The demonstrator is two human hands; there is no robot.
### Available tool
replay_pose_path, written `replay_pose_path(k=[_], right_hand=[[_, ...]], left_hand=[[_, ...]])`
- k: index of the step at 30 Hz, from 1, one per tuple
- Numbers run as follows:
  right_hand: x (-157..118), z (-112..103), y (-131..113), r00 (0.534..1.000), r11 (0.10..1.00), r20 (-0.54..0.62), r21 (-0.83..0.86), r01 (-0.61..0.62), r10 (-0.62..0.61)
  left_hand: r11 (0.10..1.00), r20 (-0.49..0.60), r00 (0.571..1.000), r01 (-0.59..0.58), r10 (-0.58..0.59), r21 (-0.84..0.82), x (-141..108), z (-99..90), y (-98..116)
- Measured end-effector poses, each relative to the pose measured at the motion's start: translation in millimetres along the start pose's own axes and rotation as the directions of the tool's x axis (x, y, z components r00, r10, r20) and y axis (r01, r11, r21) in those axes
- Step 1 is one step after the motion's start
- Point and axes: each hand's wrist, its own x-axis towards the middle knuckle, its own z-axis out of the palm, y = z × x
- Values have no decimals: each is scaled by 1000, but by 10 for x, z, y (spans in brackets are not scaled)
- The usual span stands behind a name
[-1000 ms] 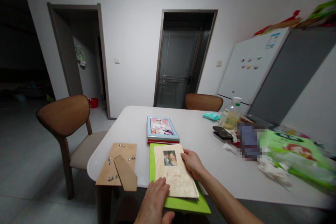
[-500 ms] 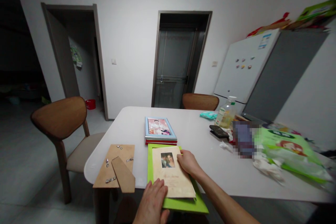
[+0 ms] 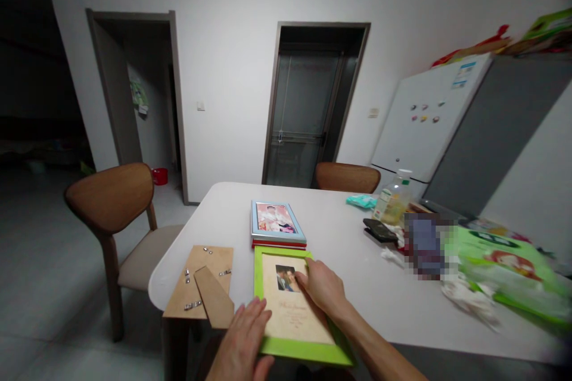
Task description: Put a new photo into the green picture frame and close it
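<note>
A lime-green picture frame (image 3: 306,350) lies at the near table edge, its lower part overhanging. Within its border sits a cream paper sheet (image 3: 290,318) bearing a small couple photo and faint print. My left hand (image 3: 243,333) rests at the frame's lower left side, fingers stretched out, thumb apart. Curled over the right side of the frame, my right hand (image 3: 326,292) has its thumb on the sheet by the photo; some of its fingers are hidden. To the left lies a brown backing board (image 3: 203,262) with metal clips and a stand flap.
Behind the green frame is a stack topped by a light-blue picture frame (image 3: 254,220). Farther right are a bottle (image 3: 393,199), a black wallet-like item (image 3: 379,230), crumpled tissues (image 3: 469,297) and a green package (image 3: 504,250). A wooden chair (image 3: 111,196) stands left of the white table.
The cream sheet, tilted and raised over the frame before, now lies flat within the green border. My left hand has shifted left, and my right thumb has moved onto the sheet.
</note>
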Motion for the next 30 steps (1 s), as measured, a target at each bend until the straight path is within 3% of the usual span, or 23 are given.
replay_pose_path(k=[3,7,10,13,15,19,23,27,30], right_hand=[[-76,7,-234,990,979,-29,152,139,-136],[-282,116,-809,921,868,9,337,364,-389],[-426,244,-1226,856,807,22,346,478,-517],[-476,337,-1456,860,818,45,336,467,-509],[-464,343,-1478,871,806,31,397,440,-491],[-454,185,-1247,888,744,-59,522,417,-456],[-552,-106,-769,900,743,-92,532,407,-427],[-690,-316,-239,925,790,-11,516,331,-380],[-760,-342,59,940,831,31,478,284,-338]], left_hand=[[969,-83,975,216,-207,120,-197,-242,-363],[826,-132,865,502,-484,258,-400,-433,-854],[810,-137,855,518,-500,275,-450,-441,-1043],[828,-134,867,498,-480,256,-431,-420,-1082],[845,-148,874,485,-463,225,-392,-420,-1052],[905,-210,905,401,-369,139,-247,-431,-845],[958,-219,940,282,-263,59,-10,-360,-442],[980,-56,978,199,-200,-17,240,-211,-14],[981,81,979,192,-189,-28,376,-114,210]])
